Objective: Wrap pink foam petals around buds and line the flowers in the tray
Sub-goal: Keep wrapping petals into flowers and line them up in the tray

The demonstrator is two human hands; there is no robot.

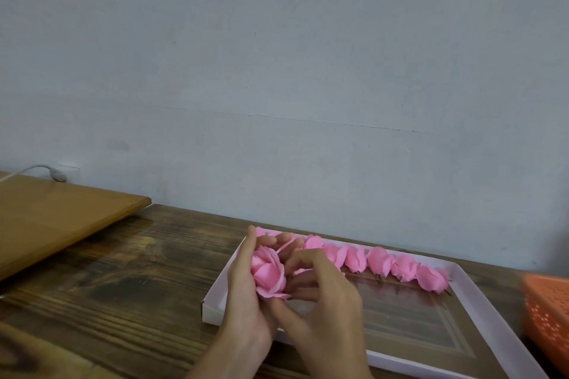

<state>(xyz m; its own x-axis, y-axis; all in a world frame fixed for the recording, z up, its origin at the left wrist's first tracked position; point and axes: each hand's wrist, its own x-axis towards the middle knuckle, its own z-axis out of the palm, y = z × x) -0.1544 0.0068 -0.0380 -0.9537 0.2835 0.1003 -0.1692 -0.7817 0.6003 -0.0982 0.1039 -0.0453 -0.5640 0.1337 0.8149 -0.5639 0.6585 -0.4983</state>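
So the pink foam flower (267,275) is up off the table, held over the near-left corner of the tray (212,312). The left hand (246,295) grips it from the left, thumb up along one side and fingers behind it. My guess is that's so the bloom faces up and the wrap can be checked. The right hand (323,295) has its fingers curled in against the flower's right side with the thumb down at the base, pinching the petals there. To me that looks like tightening the outer layer round the bud, so I'd say this 1 isn't finished yet.

The finished flowers (381,264) sit in 1 row along the tray's far edge, touching each other, stems pointing toward the person. That leaves the rest of the tray floor free for more rows.

The tray is on a dark wood table (123,271). There's an orange basket (548,317) just right of it and a lighter wooden board (61,218) off to the left.
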